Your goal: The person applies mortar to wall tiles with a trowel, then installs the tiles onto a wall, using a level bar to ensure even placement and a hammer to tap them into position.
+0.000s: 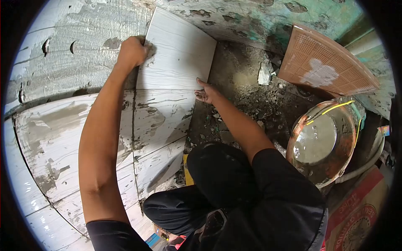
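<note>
A white wall tile (178,52) with thin grey wavy lines stands at the top of a column of tiles, its lower edge meeting a mortar-smeared tile (161,115). Curled at its upper left edge is my left hand (133,52), with the fingertips pressed around that edge and partly hidden. My right hand (206,93) touches the lower right corner at the joint, the thumb pointing up along the edge and the fingers spread apart from it.
Rubble (268,100) and a pale broken chunk (264,72) lie on the dirt floor. A brown tile (322,62), back side out, leans on the green wall. To the right sit a bucket (349,157) of greyish liquid and a cement bag (356,213).
</note>
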A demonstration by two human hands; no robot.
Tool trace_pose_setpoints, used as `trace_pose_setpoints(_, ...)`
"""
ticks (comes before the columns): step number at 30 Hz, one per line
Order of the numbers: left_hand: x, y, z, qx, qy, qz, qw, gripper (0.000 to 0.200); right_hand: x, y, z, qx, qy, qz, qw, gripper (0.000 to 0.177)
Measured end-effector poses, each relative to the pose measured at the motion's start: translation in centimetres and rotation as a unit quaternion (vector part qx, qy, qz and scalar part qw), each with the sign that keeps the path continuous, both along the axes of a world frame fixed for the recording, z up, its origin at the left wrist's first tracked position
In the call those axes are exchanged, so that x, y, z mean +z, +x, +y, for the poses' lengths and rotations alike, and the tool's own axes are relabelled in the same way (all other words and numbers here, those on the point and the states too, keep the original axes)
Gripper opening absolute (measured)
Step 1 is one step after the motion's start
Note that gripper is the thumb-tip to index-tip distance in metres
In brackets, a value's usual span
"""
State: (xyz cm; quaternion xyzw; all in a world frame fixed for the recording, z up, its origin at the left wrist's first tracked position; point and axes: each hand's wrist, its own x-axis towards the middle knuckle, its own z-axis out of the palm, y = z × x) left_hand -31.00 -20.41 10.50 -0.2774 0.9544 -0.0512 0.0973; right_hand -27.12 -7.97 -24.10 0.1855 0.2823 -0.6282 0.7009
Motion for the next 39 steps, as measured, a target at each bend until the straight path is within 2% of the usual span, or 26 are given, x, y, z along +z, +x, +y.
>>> trace_pose_setpoints(3, -0.3, 0.0, -0.5, 0.016, 0.004, 0.0, 1.0, 0.029, -0.2, 0.2, 0.0, 0.001, -0.013, 0.004, 1.0, 0.076)
trace_pose_setpoints(5, -0.4, -0.1, -0.6, -0.008, -0.019, 0.003, 1.0, 0.029, 0.2, 0.3, 0.0, 0.001, -0.009, 0.01, 1.0, 0.076)
trace_pose_setpoints(8, -0.6, 0.0, -0.8, -0.019, -0.048, -0.008, 0.999, 0.032, 1.4, -0.7, 0.9, 0.079, 0.067, 0.085, 0.991, 0.076)
trace_pose_setpoints(11, -1.1, 0.1, -1.5, 0.021, -0.069, -0.02, 0.997, 0.037, -0.1, -1.4, 0.9, 0.115, 0.061, 0.223, 0.966, 0.077)
trace_pose_setpoints(14, -1.1, 0.0, -1.3, 0.016, -0.062, -0.017, 0.998, 0.037, -1.7, -1.2, -0.4, 0.094, 0.164, 0.358, 0.914, 0.082)
trace_pose_setpoints(17, -0.3, 0.1, 0.3, -0.008, -0.05, 0.0, 0.999, 0.036, 0.0, -2.3, 0.0, 0.075, 0.121, 0.307, 0.941, 0.089)
trace_pose_setpoints(20, -1.2, 0.1, -1.3, 0.018, -0.06, -0.017, 0.998, 0.034, -0.5, -3.3, -0.3, 0.052, 0.008, 0.272, 0.961, 0.096)
trace_pose_setpoints(23, -1.1, 0.1, -1.2, 0.012, -0.062, -0.031, 0.998, 0.033, 1.1, -3.5, -1.0, 0.012, 0.111, 0.265, 0.958, 0.104)
trace_pose_setpoints(26, -0.7, 0.0, 0.0, 0.031, -0.051, 0.001, 0.998, 0.032, 3.1, -4.0, -0.4, 0.007, 0.054, 0.254, 0.966, 0.101)
trace_pose_setpoints(29, -0.6, 0.1, -0.1, 0.02, -0.067, -0.01, 0.998, 0.031, 1.5, -3.7, -1.7, 0.009, 0.07, 0.222, 0.972, 0.098)
trace_pose_setpoints(32, -0.5, 0.4, 0.4, 0.023, -0.045, 0.028, 0.998, 0.031, 2.9, -3.8, -1.0, -0.007, 0.09, 0.222, 0.971, 0.1)
trace_pose_setpoints(35, -0.4, 0.2, -0.1, 0.026, -0.053, -0.003, 0.998, 0.032, 3.2, -3.6, -1.2, -0.058, 0.05, 0.219, 0.973, 0.1)
trace_pose_setpoints(39, -0.2, 0.1, 0.3, 0.02, -0.044, 0.015, 0.999, 0.033, 2.2, -3.8, -1.7, -0.051, 0.03, 0.235, 0.97, 0.103)
